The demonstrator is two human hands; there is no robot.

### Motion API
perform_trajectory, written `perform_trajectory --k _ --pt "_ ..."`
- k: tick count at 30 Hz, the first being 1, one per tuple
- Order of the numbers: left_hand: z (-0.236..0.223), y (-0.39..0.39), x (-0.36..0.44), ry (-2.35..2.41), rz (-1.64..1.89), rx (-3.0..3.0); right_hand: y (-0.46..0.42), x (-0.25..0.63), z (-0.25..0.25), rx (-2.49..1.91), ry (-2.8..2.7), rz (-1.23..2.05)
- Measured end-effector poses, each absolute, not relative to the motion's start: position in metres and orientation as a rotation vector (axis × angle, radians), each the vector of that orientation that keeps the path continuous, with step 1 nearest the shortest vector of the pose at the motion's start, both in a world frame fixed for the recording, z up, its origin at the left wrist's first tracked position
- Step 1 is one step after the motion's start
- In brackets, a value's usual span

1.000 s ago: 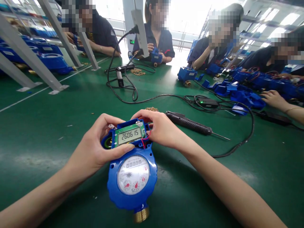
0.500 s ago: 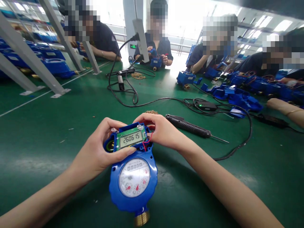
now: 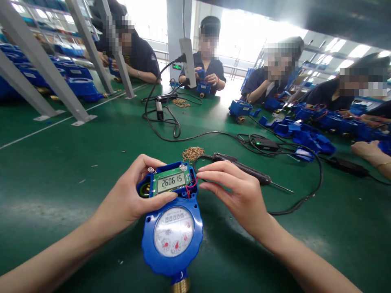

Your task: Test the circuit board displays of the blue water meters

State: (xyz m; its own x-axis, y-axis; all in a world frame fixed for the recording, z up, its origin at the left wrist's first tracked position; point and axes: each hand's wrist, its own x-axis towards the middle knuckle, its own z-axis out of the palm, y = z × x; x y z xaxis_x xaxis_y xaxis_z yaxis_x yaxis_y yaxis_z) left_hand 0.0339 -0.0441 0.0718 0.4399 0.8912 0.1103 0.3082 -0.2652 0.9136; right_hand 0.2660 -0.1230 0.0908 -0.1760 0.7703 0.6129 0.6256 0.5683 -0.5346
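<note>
A blue water meter (image 3: 172, 240) with a round white dial lies on the green table (image 3: 61, 171), brass fitting toward me. Its top housing is uncovered and shows a green circuit board with a display (image 3: 170, 180) reading 260615. My left hand (image 3: 130, 199) grips that housing, thumb pressed on the board's near edge. My right hand (image 3: 235, 193) hovers just right of the housing, fingers stretched out and holding nothing, close to the red wires. Behind my right hand lies a black electric screwdriver (image 3: 244, 169).
A pile of small brass screws (image 3: 193, 153) sits just beyond the meter. Black cables (image 3: 293, 203) and a power adapter (image 3: 264, 143) run across the table. Blue meter parts (image 3: 305, 130) lie at right. Several seated people work at the far edge. Metal rack legs (image 3: 45, 77) stand at left.
My right hand has let go of the housing's top right corner and drawn back to the right with its fingers spread. My left hand keeps its hold.
</note>
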Motion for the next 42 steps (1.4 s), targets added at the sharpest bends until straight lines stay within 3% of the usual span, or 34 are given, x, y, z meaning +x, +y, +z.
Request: perform_trajectory --k 10,18,31,42 --pt "0.069 -0.043 0.032 1.026 0.806 1.794 -0.130 0.243 0.089 -1.229 -1.807 0.301" --pt "0.066 -0.043 0.030 1.041 0.820 1.788 -0.114 0.242 0.100 -1.437 -1.497 0.775" --pt "0.064 -0.041 0.030 1.045 0.809 1.786 -0.138 0.230 0.095 -1.331 -1.705 0.393" --pt "0.066 -0.043 0.030 1.062 0.797 1.757 -0.127 0.232 0.084 -1.267 -1.468 0.509"
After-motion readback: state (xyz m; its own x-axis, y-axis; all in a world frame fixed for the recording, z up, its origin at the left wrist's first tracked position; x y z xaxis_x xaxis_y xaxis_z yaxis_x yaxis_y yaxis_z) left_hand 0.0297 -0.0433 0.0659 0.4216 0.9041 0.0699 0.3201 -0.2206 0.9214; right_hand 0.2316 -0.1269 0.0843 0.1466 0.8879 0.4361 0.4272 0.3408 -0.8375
